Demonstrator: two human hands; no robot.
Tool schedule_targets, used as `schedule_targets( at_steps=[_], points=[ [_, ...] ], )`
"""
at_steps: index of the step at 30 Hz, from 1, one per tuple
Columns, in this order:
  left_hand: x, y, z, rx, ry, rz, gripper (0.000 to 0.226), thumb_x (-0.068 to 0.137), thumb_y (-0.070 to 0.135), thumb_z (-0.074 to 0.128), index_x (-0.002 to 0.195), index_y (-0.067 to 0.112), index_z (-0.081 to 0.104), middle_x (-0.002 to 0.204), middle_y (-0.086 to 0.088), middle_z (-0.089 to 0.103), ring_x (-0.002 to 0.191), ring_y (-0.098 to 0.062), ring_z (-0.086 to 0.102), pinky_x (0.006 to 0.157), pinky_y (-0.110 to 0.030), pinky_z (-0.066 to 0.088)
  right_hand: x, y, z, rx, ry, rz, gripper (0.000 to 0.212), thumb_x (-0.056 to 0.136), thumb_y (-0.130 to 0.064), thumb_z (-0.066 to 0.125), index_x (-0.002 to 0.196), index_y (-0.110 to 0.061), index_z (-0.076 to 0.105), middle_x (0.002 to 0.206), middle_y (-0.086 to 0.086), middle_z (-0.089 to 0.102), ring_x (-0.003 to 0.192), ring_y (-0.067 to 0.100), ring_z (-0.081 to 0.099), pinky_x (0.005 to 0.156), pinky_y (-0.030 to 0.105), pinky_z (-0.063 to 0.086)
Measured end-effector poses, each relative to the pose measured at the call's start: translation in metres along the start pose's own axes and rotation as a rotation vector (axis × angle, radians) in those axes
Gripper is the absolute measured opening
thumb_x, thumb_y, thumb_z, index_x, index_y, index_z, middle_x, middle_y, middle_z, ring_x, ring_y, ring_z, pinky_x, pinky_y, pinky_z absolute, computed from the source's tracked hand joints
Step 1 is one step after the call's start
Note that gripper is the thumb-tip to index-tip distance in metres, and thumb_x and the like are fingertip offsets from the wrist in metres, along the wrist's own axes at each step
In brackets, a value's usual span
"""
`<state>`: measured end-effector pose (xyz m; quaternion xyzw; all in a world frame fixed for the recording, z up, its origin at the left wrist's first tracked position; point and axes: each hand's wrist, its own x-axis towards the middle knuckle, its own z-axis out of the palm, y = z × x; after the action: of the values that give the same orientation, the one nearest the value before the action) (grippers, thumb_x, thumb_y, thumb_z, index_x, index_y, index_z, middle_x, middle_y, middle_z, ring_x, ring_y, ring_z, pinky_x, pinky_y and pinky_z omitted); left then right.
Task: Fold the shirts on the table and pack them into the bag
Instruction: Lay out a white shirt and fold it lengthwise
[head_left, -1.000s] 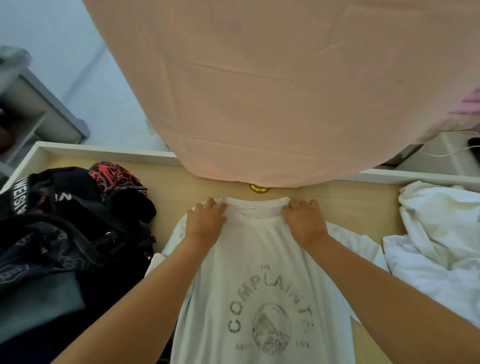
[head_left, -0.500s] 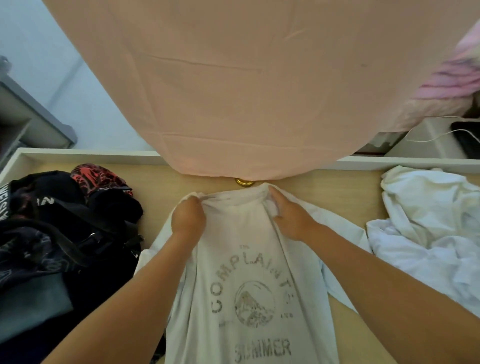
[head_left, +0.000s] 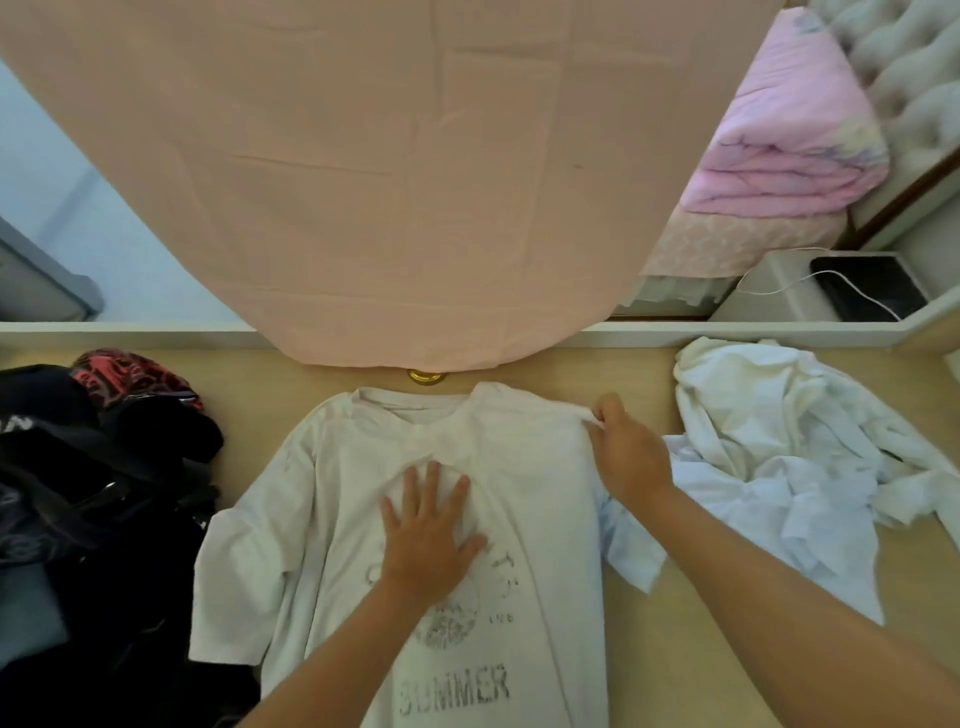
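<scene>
Pressing flat on the chest of the white printed shirt, the left hand lies palm down with its fingers straight and spread, its grip apart and holding nothing. The shirt is laid face up in the middle of the desk. Its collar points to 12 o'clock and the word "SUMMER" is readable toward 6 o'clock. The left forearm covers part of the round print. At the shirt's 2 o'clock shoulder the right hand has its fingers curled, its grip clamped on a pinch of fabric at the shoulder edge. One short sleeve spreads out at 8 o'clock and the other lies at 4 o'clock, just below the right forearm. At 9 o'clock sits the black bag, touching the shirt's sleeve, with a red-and-black garment on its far side. At 3 o'clock a crumpled heap of white shirts rests on the desk, its near edge just beside the right wrist. A large pink cloth hangs at 12 o'clock, its hem just above a gold knob beside the collar. Toward 1 to 2 o'clock, beyond the desk, lies a folded pink quilt.
</scene>
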<state>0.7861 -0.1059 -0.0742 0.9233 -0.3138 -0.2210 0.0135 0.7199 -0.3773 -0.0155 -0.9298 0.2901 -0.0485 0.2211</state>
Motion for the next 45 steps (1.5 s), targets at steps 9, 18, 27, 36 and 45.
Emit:
schedule_targets(
  at_steps=[9,18,27,36,45],
  points=[
    [0.037,0.026,-0.053,-0.362,0.044,0.153,0.052,0.099,0.031,0.048,0.149,0.025,0.036,0.155,0.004,0.034,0.142,-0.017,0.030,0.114,-0.030,0.020,0.017,-0.001,-0.011,-0.602,0.132,-0.103,0.059,0.068,-0.001,0.063,0.126,-0.007,0.054,0.126,0.026,0.053,0.111,0.043,0.052,0.098,0.056,0.036],
    [-0.039,-0.107,-0.026,0.110,0.126,-0.173,0.052,0.076,0.051,0.048,0.105,0.010,0.061,0.104,-0.013,0.061,0.086,-0.036,0.058,0.073,-0.044,0.048,-0.054,-0.073,0.092,-0.369,-0.552,-0.160,0.072,0.099,-0.058,0.030,0.157,-0.033,-0.005,0.162,0.007,-0.026,0.151,0.031,-0.016,0.115,0.065,0.007],
    [-0.006,-0.132,-0.052,0.243,0.235,-0.243,0.055,0.084,0.019,0.057,0.137,0.013,0.045,0.138,-0.014,0.045,0.125,-0.035,0.041,0.107,-0.047,0.034,-0.015,-0.072,0.081,-0.249,-0.517,-0.319,0.070,0.099,-0.046,0.043,0.157,-0.038,0.006,0.165,0.001,-0.018,0.152,0.021,-0.015,0.122,0.055,0.002],
    [-0.115,-0.129,0.046,0.230,0.157,0.222,0.070,0.092,0.062,0.037,0.153,0.029,0.029,0.162,-0.006,0.021,0.147,-0.026,0.020,0.113,-0.050,0.019,-0.123,-0.007,0.093,-0.348,-0.398,-0.464,0.070,0.096,-0.062,0.026,0.158,-0.032,0.011,0.167,0.000,-0.002,0.153,0.020,0.000,0.119,0.051,0.014],
    [-0.181,-0.094,0.031,-0.037,0.245,0.304,0.018,0.084,0.034,0.061,0.097,0.027,0.050,0.100,0.009,0.046,0.087,-0.014,0.048,0.072,-0.028,0.040,-0.178,-0.017,0.070,-0.238,-0.256,-0.581,0.048,0.091,-0.047,0.045,0.130,-0.020,0.051,0.137,0.007,0.046,0.120,0.029,0.051,0.097,0.042,0.047]
  ],
)
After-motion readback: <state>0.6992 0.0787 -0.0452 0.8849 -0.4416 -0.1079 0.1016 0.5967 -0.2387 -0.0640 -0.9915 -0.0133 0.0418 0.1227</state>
